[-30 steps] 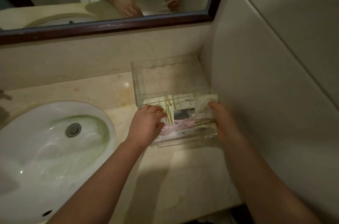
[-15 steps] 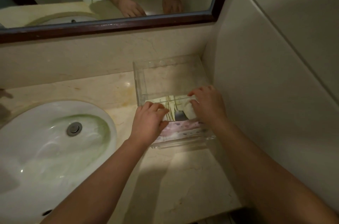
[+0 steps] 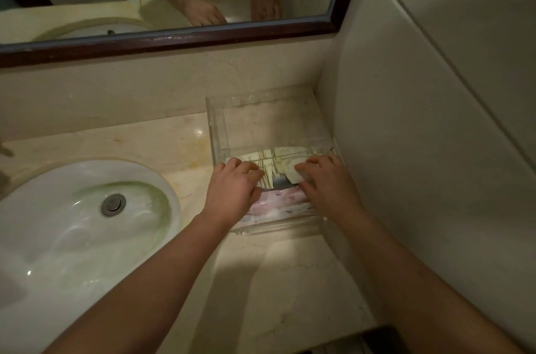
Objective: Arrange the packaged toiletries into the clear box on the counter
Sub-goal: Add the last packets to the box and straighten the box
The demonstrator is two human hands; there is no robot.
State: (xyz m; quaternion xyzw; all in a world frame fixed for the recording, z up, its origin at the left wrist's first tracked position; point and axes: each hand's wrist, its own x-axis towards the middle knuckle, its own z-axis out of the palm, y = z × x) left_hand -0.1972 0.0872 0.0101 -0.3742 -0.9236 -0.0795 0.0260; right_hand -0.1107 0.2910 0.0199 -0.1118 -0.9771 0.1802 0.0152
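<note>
Head view: I log the clear box (image 3: 218, 133) on the counter (image 3: 162, 139), set in the corner by the wall (image 3: 406, 150); packaged toiletries (image 3: 268, 161) lie flat in its near half, pale packets with green lines over a pinkish one; far half bare. Left hand (image 3: 232, 191) palm down on the packets, fingers loosely together and curled; right hand (image 3: 324, 182) likewise, fingers slightly spread, pressing a pale packet; I cannot tell if either pinches anything. White sink (image 3: 72, 237) at left with metal drain (image 3: 113, 204); dark-framed mirror (image 3: 174, 43) above. Half a second back the right hand reached further left across the packets; now it sits nearer the box's right wall.
</note>
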